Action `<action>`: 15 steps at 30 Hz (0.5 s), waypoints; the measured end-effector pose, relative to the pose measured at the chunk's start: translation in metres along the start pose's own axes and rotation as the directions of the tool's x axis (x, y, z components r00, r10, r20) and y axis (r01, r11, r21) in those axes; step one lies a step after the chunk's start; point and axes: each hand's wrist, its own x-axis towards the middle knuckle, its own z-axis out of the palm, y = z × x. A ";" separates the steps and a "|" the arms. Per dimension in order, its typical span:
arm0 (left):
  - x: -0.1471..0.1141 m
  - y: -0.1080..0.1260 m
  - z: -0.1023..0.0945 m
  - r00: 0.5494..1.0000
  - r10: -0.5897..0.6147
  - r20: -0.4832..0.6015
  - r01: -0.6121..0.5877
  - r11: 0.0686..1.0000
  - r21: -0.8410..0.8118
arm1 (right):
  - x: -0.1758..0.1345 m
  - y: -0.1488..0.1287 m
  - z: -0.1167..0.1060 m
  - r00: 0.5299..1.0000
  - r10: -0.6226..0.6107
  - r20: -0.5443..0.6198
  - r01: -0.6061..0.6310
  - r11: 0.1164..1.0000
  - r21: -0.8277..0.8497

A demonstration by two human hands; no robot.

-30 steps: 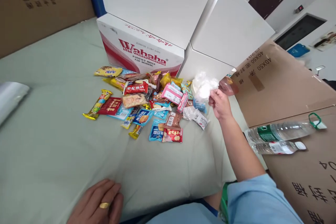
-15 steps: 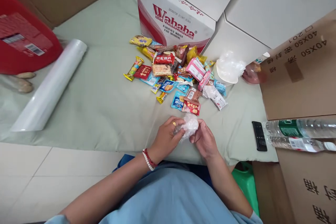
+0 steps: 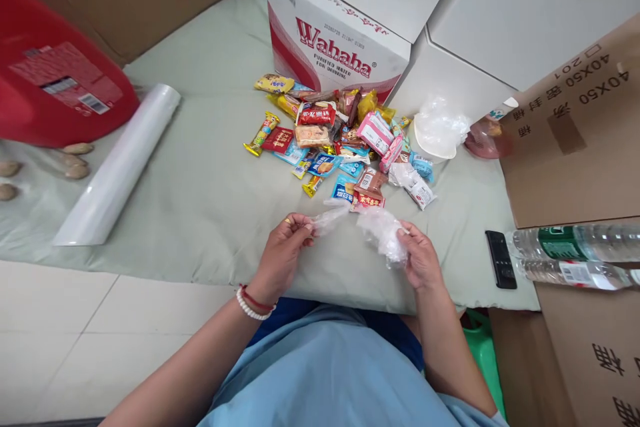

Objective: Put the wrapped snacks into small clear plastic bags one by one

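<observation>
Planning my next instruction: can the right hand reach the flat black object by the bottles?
Probably yes: only pale green cloth shows between the right hand and the flat black object, though that hand holds crumpled clear plastic.

I see a surface (image 3: 190,207) draped in pale green cloth running across most of my view, lightly creased along its near edge. At lower left I make out a floor (image 3: 45,300) of large whitish tiles, a thin seam crossing it. Brown cardboard (image 3: 200,0) stands along the far left side, and a printed cardboard panel (image 3: 545,167) closes off the right. At the back I have a red-and-white carton (image 3: 340,47) beside plain white boxes (image 3: 520,7). A green stool (image 3: 483,347) shows below, partly hidden. The light reaches me soft and even.
</observation>
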 end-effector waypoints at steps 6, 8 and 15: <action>-0.004 0.010 -0.001 0.984 -0.084 0.158 0.125 0.954 -0.272 | 0.043 -0.028 -0.051 0.953 -0.245 -0.179 0.196 0.948 -0.252; -0.005 0.009 -0.002 0.982 -0.070 0.177 0.119 0.952 -0.283 | 0.048 -0.033 -0.058 0.899 -0.391 -0.199 0.231 0.806 -0.545; -0.019 0.005 0.001 0.905 0.192 0.380 -0.284 0.938 0.201 | -0.005 -0.012 0.014 0.924 -0.343 0.166 0.381 0.819 -0.429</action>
